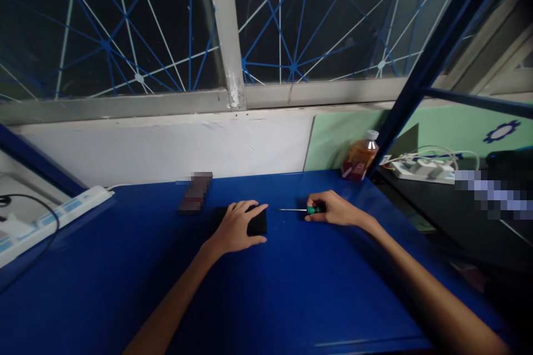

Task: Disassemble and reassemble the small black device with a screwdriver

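A small black box-like object lies on the blue table, its left part hidden under my left hand. That hand spans it, fingers along the far side and thumb at the near edge, gripping it. In my right hand is a screwdriver with a green and black handle, held between thumb and fingers. Its thin metal shaft points left, toward the black object, and the tip stays a little apart from it. A few tiny specks lie near the tip, too small to identify.
A dark, blurred-out flat item lies beyond my left hand. White power strips sit at the left and right. A bottle of reddish drink stands at the back right corner of the blue table, beside a blue post.
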`<state>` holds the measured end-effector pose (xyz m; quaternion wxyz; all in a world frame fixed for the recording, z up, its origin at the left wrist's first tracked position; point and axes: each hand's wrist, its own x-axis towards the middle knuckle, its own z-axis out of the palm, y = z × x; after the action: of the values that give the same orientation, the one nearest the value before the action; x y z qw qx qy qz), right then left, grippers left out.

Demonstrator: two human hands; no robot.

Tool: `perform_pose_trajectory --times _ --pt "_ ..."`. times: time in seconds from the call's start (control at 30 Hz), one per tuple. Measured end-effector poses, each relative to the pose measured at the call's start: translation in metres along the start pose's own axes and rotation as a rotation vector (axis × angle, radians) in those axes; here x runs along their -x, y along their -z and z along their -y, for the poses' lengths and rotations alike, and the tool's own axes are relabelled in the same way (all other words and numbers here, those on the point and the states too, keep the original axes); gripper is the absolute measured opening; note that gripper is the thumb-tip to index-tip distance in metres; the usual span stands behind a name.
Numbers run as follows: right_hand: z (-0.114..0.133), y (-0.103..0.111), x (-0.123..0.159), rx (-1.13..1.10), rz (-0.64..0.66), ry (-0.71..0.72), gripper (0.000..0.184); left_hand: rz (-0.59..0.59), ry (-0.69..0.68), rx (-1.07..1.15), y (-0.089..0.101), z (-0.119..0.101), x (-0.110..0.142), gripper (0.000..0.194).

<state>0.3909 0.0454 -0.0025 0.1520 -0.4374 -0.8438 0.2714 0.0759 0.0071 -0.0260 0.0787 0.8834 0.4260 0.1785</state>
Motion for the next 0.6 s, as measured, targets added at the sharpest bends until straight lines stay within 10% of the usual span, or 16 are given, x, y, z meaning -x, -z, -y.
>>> perform_pose_trajectory --times 0.6 --pt "-0.001 -0.001 0.0 0.02 0.009 -0.013 0.027 -0.055 0.009 -0.051 -0.017 -0.019 -0.009 0.061"
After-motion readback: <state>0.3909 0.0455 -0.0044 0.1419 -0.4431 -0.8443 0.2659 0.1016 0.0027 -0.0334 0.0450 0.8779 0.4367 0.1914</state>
